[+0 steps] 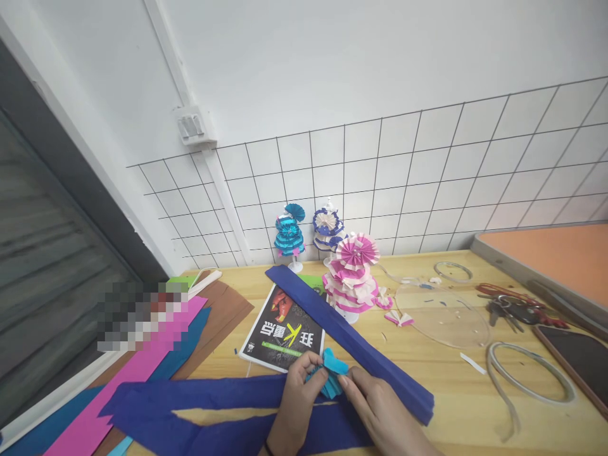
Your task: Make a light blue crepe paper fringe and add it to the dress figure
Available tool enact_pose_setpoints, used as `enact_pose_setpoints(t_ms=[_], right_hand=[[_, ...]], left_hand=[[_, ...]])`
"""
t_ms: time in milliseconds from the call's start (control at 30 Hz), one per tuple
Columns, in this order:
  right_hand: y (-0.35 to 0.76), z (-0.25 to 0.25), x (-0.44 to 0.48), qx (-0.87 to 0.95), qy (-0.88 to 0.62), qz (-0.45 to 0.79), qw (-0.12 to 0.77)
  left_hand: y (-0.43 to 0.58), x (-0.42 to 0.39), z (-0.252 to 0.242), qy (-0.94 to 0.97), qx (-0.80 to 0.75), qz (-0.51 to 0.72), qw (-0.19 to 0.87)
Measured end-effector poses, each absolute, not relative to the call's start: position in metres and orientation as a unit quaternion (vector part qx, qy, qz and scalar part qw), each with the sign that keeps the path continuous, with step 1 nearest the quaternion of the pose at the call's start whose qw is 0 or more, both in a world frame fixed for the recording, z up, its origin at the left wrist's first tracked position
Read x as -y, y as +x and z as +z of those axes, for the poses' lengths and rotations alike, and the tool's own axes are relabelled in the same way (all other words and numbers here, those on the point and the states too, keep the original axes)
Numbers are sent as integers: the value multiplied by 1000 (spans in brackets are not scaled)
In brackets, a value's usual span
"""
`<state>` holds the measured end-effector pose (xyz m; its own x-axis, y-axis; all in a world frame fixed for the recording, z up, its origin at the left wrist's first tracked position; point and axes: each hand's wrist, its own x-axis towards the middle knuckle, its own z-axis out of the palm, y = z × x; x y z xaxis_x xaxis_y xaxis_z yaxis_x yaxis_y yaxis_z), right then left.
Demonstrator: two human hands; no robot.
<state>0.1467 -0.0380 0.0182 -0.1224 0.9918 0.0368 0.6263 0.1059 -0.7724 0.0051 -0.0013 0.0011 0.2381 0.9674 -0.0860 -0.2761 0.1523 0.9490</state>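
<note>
Between my two hands is a small light-blue strip of crepe paper [335,362], partly gathered into pleats. My left hand [304,386] pinches its left side with curled fingers. At its right edge, my right hand [375,399] grips the paper between thumb and finger. Beneath both hands lie dark-blue crepe paper strips [228,392]. A folded dark-blue roll [351,339] runs diagonally behind them, across a black booklet [289,332]. Beyond stands a pink and white ruffled paper dress [351,278] on a white stand, with a pleated rosette on its front.
A teal paper dress [289,234] and a blue-and-white one [327,228] stand by the wall grid. Pink paper [128,373] and brown sheets [223,310] lie left. At right are a clear disc [441,323], coiled tape [532,373], keys [506,311] and a phone [579,361].
</note>
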Motion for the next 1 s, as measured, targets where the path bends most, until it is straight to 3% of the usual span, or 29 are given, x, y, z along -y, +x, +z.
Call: enact_pose_setpoints(t_ms=[367,733,1000], right_hand=[[147,17,37,672,-592,328,300],[145,5,32,514,-508,578,379],[142,-9,28,473,-505,605,394]], left_hand=[[3,0,2,449,-382,507,628],[3,2,8,447,-379,485,650],[-1,-4,-1,447,-381,473,657]])
